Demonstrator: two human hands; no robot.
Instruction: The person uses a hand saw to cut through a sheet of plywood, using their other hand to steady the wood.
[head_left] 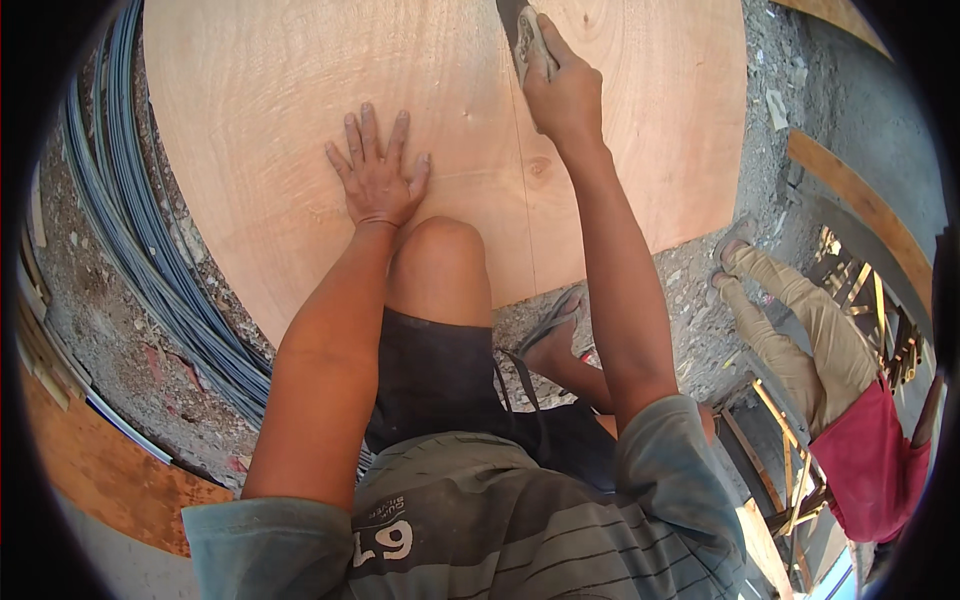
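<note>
Shirt (480,530) nearest; board (300,90) beyond, tool (528,40) in right hand (563,98)

Grey-green shirt fills the low edge, dark shorts (440,370) above it. Bare knee (437,260) bent over the board's near part, just behind the left hand (382,185): palm down, fingers spread, pressed flat on the board, nothing in its grip. Right hand closed round the tool's pale handle, over the board; dark blade runs past the upper edge, full shape not visible. Thin line (522,170) on the board, from near the tool to the near edge. Bundled rods (120,200) on rubble (120,330), left. Right: another person (865,460), red top, tan trousers.
</note>
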